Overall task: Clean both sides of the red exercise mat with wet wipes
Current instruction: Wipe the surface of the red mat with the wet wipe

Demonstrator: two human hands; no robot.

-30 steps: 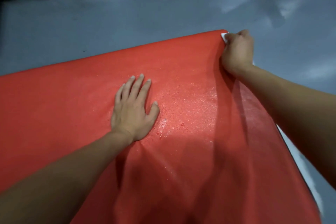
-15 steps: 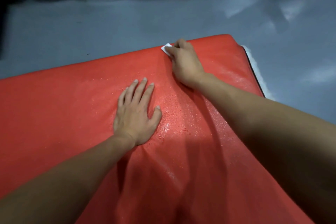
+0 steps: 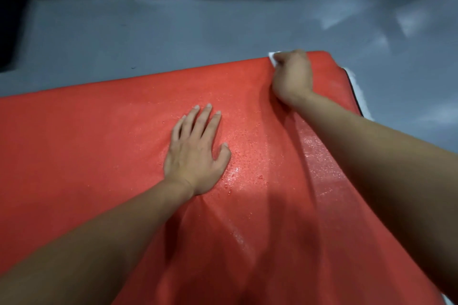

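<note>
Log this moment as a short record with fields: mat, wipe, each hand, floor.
mat: red exercise mat lies spread on the floor, with water drops and wet streaks near the middle and right
wipe: white wet wipe at the mat's far edge, mostly hidden under the right hand
left hand: left hand rests flat on the mat, fingers straight and spread
right hand: right hand curled round the wipe, pressing it on the mat near the far right corner
floor: grey floor beyond the mat
</note>
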